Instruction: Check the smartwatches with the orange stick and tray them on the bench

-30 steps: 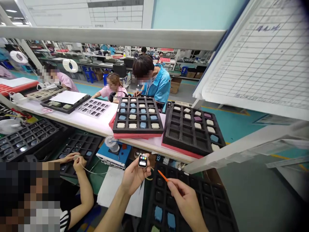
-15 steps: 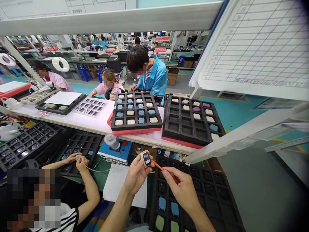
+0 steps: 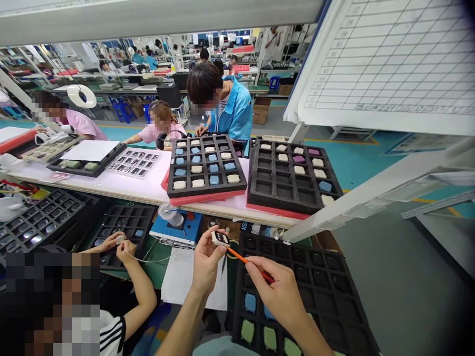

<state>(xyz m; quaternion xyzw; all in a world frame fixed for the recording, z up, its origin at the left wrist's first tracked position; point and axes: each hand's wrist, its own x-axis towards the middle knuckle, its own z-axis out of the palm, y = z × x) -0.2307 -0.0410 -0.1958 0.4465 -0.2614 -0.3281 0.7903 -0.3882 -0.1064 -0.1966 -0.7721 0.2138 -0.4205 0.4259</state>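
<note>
My left hand [image 3: 206, 264] is closed around a white smartwatch case [image 3: 221, 239], whose dark screen is lit with small coloured marks. Between the fingers of my right hand [image 3: 272, 284] is a thin orange stick tool [image 3: 237, 254]. Its tip reaches the lower edge of the watch case; whether it touches cannot be made out. Under my right forearm lies a black foam tray [image 3: 334, 321] with blue, green and black watch cases in its pockets. One blue watch case [image 3: 250, 302] sits just left of my right wrist.
On the raised shelf stand two black foam trays [image 3: 256, 198] of coloured cases. A blue instrument box [image 3: 185, 232] and paper sheets [image 3: 178, 282] lie left of my hands. At left, a co-worker's hands [image 3: 120, 244] hold a small part. A white post [image 3: 334, 210] slants at right.
My left hand has tilted the watch case so its screen now faces more upward, with the lower edge toward the orange stick. My head view has shifted slightly.
</note>
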